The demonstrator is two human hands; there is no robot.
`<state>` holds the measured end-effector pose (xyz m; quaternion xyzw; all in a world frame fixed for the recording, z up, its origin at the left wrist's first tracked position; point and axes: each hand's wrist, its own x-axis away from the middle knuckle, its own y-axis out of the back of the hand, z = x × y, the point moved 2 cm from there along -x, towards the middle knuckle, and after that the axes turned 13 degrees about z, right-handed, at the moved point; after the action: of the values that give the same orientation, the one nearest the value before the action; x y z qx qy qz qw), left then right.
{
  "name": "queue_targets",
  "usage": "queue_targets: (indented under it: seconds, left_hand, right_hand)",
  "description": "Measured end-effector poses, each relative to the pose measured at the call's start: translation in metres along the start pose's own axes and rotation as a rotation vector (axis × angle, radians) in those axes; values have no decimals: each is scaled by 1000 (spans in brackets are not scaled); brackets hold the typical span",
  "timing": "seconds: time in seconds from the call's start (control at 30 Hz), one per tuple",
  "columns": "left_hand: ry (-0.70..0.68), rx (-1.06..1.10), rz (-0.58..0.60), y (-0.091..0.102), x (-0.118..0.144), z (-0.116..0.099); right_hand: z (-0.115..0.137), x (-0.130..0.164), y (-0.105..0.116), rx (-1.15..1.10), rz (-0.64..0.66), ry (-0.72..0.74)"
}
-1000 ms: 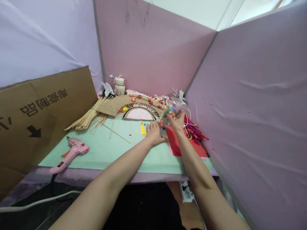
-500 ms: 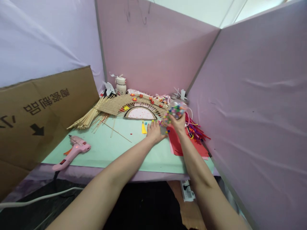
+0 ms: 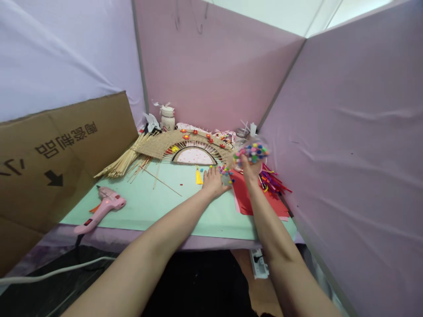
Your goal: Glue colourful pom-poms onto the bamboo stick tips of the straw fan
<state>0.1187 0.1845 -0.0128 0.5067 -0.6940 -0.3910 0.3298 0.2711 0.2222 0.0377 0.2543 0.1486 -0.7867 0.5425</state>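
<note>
My right hand (image 3: 250, 169) grips a clear container of coloured pom-poms (image 3: 253, 152), lifted above the red sheets on the right. Flat on the mint-green tabletop (image 3: 155, 209) lies my left hand (image 3: 213, 181), fingers stretched out. Beside its fingertips is a small pile of loose pom-poms (image 3: 226, 171). A yellow tassel (image 3: 198, 177) rests just left of that hand. Behind both stands a woven fan-shaped piece (image 3: 155, 147) with red flowers along its top and a pale half-round panel (image 3: 194, 156) at its centre.
A pink glue gun (image 3: 102, 209) with a lit light lies at the left front. Thin wooden sticks (image 3: 120, 163) lean near a cardboard sheet (image 3: 66, 149). Red sheets (image 3: 244, 196) and pipe cleaners (image 3: 272, 182) are on the right; a white bottle (image 3: 168, 118) stands behind.
My right hand has moved the container to the right and tipped it back from the table. More loose pom-poms show by my left hand, which has stayed in place.
</note>
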Motion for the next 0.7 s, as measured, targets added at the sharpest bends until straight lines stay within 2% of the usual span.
queue_targets:
  seconds: [0.3, 0.43, 0.7]
  left_hand:
    - [3, 4, 3, 1, 0, 0]
    - [10, 3, 3, -1, -2, 1]
    - [14, 3, 8, -1, -2, 2]
  right_hand:
    - [0, 5, 1, 5, -51, 47]
    - [-4, 7, 0, -25, -3, 57]
    - [-5, 11, 7, -10, -29, 63]
